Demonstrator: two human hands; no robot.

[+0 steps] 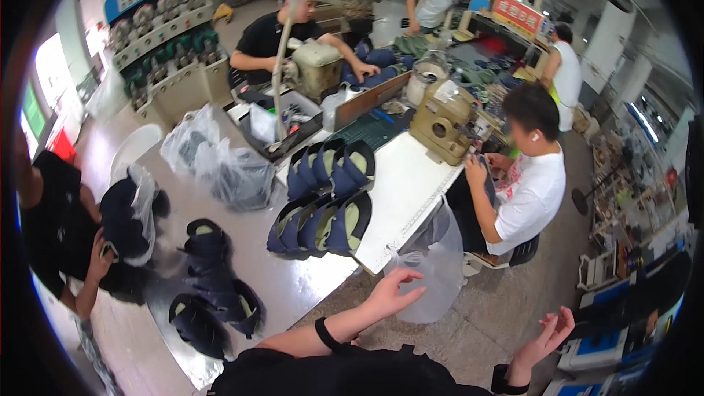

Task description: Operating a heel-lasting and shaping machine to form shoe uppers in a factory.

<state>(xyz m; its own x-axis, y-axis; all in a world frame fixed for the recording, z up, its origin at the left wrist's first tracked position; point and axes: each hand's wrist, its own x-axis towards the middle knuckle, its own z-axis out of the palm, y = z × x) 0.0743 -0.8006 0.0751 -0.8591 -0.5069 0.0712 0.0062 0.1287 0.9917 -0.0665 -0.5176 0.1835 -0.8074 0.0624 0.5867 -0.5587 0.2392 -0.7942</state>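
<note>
My left hand [394,294] reaches out over the front corner of the table, thumb and fingers apart, holding nothing. Just beyond it hangs a translucent plastic bag [433,279]; I cannot tell whether they touch. Off to the right, my right hand [544,339] is raised in the air with loosely bent fingers and an empty palm. Two rows of dark blue shoe uppers [320,221] with pale green linings stand on the white tabletop [400,213], ahead and left of my left hand. More blue uppers [213,286] lie on the shiny metal table [293,290] to the left.
A co-worker in white [528,183] sits at a tan sewing machine [442,121] on the right. At far left a person in black [55,227] holds bagged uppers [128,220]. Filled plastic bags [220,161] lie on the metal table. Another person [268,44] works behind.
</note>
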